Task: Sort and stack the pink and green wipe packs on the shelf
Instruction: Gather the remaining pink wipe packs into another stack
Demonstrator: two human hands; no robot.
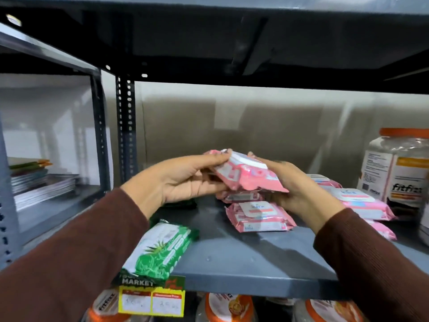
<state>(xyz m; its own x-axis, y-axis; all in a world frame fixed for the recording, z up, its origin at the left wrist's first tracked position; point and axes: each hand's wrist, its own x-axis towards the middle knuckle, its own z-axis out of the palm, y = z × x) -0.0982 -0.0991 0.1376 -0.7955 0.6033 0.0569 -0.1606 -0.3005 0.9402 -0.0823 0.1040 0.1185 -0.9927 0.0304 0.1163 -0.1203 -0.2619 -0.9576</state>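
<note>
Both hands hold one pink wipe pack (248,175) tilted in the air above the grey shelf (243,259). My left hand (183,180) grips its left end and my right hand (292,184) its right side. Under it lie two pink packs in a low stack, the front one (260,217) face up. More pink packs (362,203) lie to the right, partly behind my right arm. A green wipe pack (160,249) rests at the shelf's front left edge, and a dark green pack (183,203) is mostly hidden behind my left hand.
A clear jar with an orange lid (399,166) stands at the shelf's right end. Orange-lidded jars (229,307) fill the shelf below. A yellow price tag (152,300) hangs from the front edge. Stacked booklets (39,184) lie in the left bay beyond the perforated upright (126,129).
</note>
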